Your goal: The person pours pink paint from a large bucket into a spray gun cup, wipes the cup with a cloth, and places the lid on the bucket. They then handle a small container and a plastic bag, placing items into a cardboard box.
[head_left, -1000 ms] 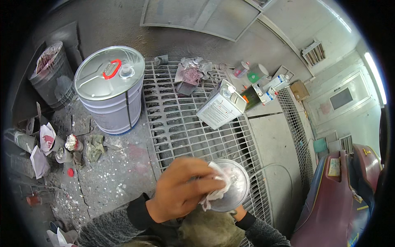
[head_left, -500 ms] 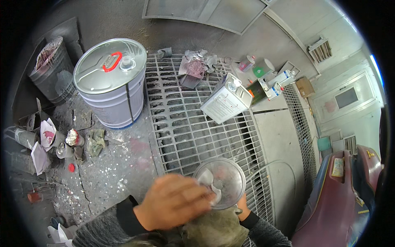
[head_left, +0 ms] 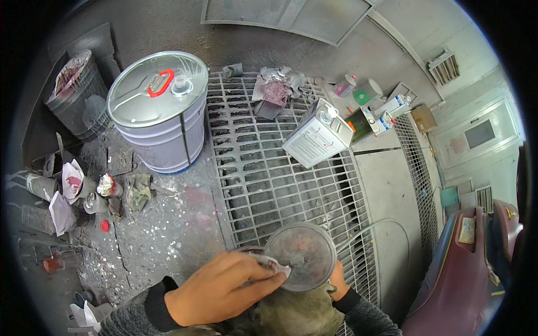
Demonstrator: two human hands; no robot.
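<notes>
My left hand pinches a crumpled white paper or cloth at the left side of a round, translucent container with grey and reddish smudges. My right hand grips that container from its right side, its fingertips partly hidden. Part of another rim shows behind the paper, too covered to identify. Beneath both hands is crumpled khaki fabric, above the floor grating.
A large lidded pail stands left; stained containers and a bin lie beyond it. Metal cans, jars and crumpled foil are toward the back. A hose runs right, beside maroon panels.
My left hand has moved left and down with the white paper, uncovering most of the container's round face. The whole view has shifted slightly.
</notes>
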